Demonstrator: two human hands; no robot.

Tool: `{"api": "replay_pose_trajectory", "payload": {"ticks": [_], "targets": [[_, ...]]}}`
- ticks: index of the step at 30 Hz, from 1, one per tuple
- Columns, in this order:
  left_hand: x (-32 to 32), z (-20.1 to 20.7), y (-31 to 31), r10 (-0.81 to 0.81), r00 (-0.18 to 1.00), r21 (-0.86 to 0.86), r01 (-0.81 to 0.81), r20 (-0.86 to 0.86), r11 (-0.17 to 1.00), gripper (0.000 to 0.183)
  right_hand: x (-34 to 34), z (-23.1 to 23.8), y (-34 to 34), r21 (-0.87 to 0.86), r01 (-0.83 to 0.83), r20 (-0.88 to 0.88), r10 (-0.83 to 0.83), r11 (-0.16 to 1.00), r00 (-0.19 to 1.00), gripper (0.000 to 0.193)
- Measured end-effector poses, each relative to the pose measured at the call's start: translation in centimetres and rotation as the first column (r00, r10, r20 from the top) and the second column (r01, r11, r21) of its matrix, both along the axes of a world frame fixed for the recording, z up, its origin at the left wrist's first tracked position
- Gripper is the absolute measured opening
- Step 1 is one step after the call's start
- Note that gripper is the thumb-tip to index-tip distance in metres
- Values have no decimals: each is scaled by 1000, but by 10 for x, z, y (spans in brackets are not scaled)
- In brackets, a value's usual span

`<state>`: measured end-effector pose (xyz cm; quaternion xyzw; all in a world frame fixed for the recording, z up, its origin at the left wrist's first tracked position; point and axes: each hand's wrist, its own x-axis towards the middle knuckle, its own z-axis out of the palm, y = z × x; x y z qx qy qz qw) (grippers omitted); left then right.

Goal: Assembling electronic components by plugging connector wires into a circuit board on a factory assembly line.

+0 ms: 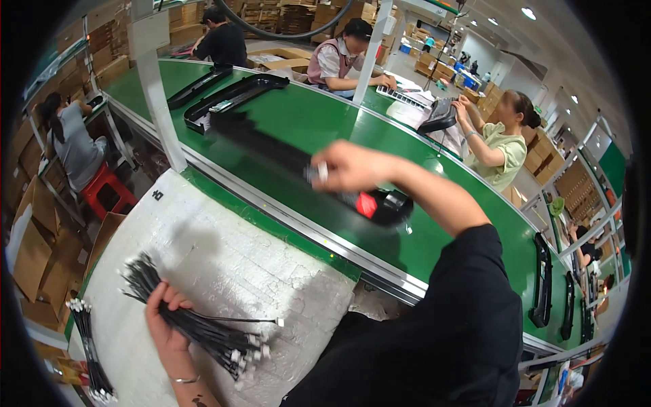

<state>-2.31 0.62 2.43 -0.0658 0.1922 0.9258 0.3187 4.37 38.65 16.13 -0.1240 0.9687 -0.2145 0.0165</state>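
My left hand (166, 315) is wrapped round a bundle of black cables (217, 334) with white connectors at the ends, just above a white padded work surface. One cable sticks out of the bundle to the right. Over the green conveyor belt, my right hand (352, 166) is pinched and smeared by motion, with a small whitish piece at its fingertips that I cannot make out. Beneath it lies a long black plastic housing (271, 148), also blurred, with a red patch (366, 205) near its right end.
A second cable bundle (88, 353) lies on the white surface (224, 237) at far left. Other black housings (234, 95) rest on the belt (325, 122), with more at right (541, 281). A metal rail (285, 217) and white post (157, 95) edge the belt. Several people work around.
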Motion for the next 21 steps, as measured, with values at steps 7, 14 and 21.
{"api": "replay_pose_trajectory", "payload": {"ticks": [7,14,21], "targets": [[110,93,-9,159,896,239,-62,-415,969,17,43,-50,-112,177,-699,-49,715,693,697,17],[101,68,24,95,974,27,-91,-204,995,17,20,-92,-146,422,-638,-85,729,644,679,28],[88,36,44,-31,990,-181,5,-141,983,15,24,-60,-136,298,-213,-468,337,930,817,24]]}}
